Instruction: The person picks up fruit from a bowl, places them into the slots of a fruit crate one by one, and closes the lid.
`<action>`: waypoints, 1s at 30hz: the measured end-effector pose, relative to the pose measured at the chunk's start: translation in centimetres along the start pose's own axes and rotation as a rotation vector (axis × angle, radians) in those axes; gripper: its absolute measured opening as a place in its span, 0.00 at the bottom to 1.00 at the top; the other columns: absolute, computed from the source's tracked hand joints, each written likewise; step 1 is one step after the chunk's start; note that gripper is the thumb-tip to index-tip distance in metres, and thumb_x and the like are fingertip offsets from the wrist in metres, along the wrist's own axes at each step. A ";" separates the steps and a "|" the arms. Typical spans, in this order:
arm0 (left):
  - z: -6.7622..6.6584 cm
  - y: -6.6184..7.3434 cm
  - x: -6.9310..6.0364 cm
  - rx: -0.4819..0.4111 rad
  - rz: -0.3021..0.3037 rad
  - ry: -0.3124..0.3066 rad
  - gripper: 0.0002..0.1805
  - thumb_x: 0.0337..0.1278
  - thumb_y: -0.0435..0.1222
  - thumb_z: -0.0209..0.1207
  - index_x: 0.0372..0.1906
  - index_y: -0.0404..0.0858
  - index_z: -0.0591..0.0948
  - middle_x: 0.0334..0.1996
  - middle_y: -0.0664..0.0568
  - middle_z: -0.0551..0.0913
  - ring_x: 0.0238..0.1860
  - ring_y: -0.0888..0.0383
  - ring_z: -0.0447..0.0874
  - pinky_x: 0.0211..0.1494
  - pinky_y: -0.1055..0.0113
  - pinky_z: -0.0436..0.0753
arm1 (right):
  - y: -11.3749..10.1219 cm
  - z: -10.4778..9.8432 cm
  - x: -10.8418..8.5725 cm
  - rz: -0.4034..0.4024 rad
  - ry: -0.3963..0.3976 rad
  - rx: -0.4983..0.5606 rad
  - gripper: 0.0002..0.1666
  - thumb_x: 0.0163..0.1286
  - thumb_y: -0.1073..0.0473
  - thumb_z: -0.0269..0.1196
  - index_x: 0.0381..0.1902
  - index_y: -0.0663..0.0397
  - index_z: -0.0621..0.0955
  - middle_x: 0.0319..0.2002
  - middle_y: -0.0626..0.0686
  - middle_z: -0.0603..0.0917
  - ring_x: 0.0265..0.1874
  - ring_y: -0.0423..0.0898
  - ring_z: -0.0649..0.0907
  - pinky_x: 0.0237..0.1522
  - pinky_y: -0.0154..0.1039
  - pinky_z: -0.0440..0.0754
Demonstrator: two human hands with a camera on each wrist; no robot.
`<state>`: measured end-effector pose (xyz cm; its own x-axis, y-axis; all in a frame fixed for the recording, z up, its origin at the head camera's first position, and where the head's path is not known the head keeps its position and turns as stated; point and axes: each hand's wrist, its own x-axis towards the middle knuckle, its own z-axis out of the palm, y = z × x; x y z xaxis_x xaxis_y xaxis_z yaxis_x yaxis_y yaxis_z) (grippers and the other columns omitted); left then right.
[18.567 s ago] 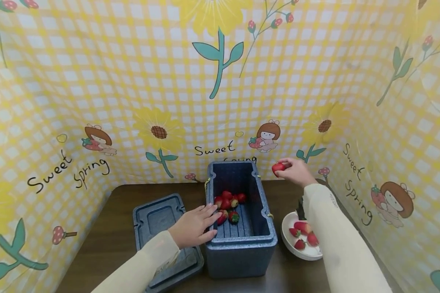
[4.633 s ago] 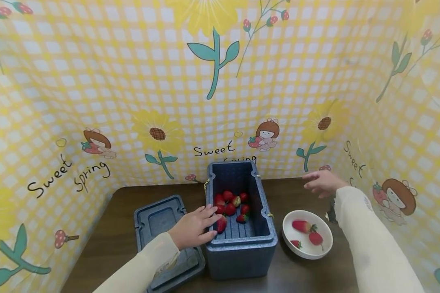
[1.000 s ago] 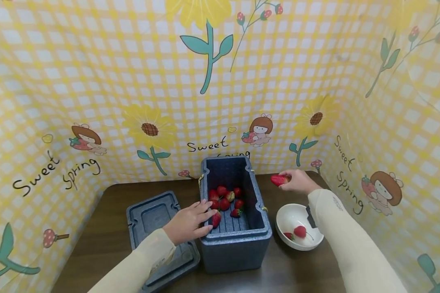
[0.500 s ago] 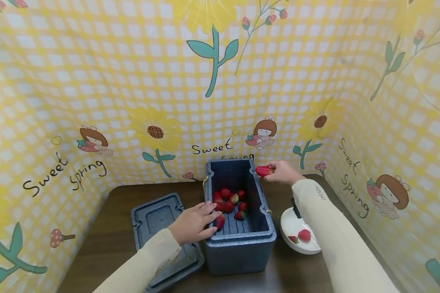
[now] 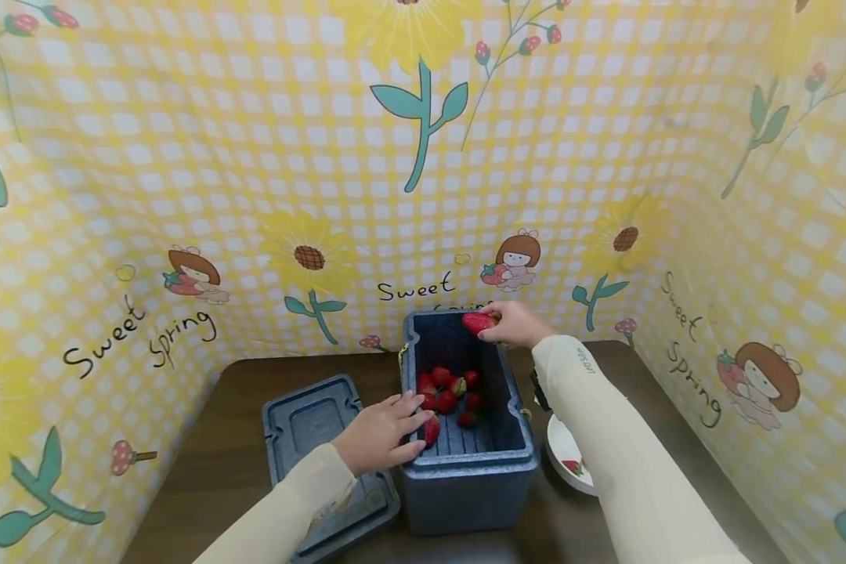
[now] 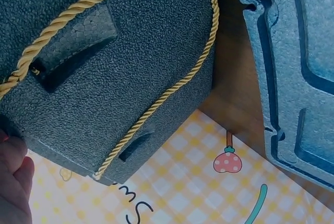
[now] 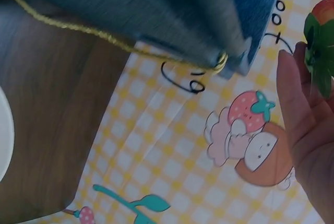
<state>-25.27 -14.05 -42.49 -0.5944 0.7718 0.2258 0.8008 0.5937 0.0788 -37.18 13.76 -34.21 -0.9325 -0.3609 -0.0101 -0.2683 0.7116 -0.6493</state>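
A dark blue-grey foam box [image 5: 465, 493] stands uncovered in the middle of the head view, with several strawberries [image 5: 446, 401] on its ribbed floor. Across the box's left rim rests my left hand [image 5: 381, 435], its fingers spread and reaching just inside. Over the far right part of the opening, my right hand [image 5: 513, 324] pinches a strawberry [image 5: 475, 322], red tip pointing left. Its green leaves [image 7: 321, 57] show in the right wrist view. To the right, a white bowl [image 5: 560, 470] is partly hidden by my right sleeve; a strawberry [image 5: 573, 467] shows in it.
The box's lid [image 5: 313, 419] lies on the dark wooden table [image 5: 204, 439] left of the box, partly under my left forearm. A yellow twisted cord [image 6: 156, 104] hangs along the box's side. Yellow-and-white checked cloth [image 5: 366, 141] encloses the back and sides.
My right hand has carried the strawberry left, from above the bowl to over the box opening. The left hand stays on the rim. Earlier, the box held fewer strawberries and the bowl more.
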 end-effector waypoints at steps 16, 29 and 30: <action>0.3 0.2 -0.3 -0.010 -0.017 -0.003 0.25 0.66 0.46 0.52 0.61 0.37 0.77 0.62 0.40 0.73 0.64 0.46 0.70 0.66 0.54 0.67 | -2.5 3.4 3.1 -0.025 0.043 0.155 0.28 0.60 0.58 0.67 0.58 0.61 0.78 0.41 0.59 0.83 0.25 0.44 0.78 0.25 0.38 0.80; -0.4 0.2 -0.2 -0.048 -0.036 -0.003 0.25 0.65 0.45 0.52 0.62 0.36 0.76 0.63 0.39 0.72 0.65 0.45 0.68 0.66 0.53 0.66 | -2.0 6.2 4.9 0.016 0.261 0.412 0.29 0.59 0.56 0.69 0.59 0.57 0.78 0.49 0.59 0.83 0.44 0.51 0.81 0.45 0.43 0.80; -0.4 0.2 -0.2 -0.059 -0.040 -0.009 0.25 0.66 0.45 0.52 0.62 0.35 0.76 0.64 0.39 0.71 0.66 0.44 0.67 0.67 0.53 0.66 | -1.8 6.2 4.9 0.025 0.256 0.415 0.29 0.59 0.57 0.69 0.59 0.57 0.78 0.49 0.60 0.83 0.44 0.51 0.81 0.45 0.44 0.80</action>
<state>-24.95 -14.14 -42.12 -0.6262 0.7502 0.2124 0.7794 0.6095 0.1451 -39.74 6.96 -37.81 -0.9809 -0.1500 0.1240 -0.1748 0.3993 -0.9000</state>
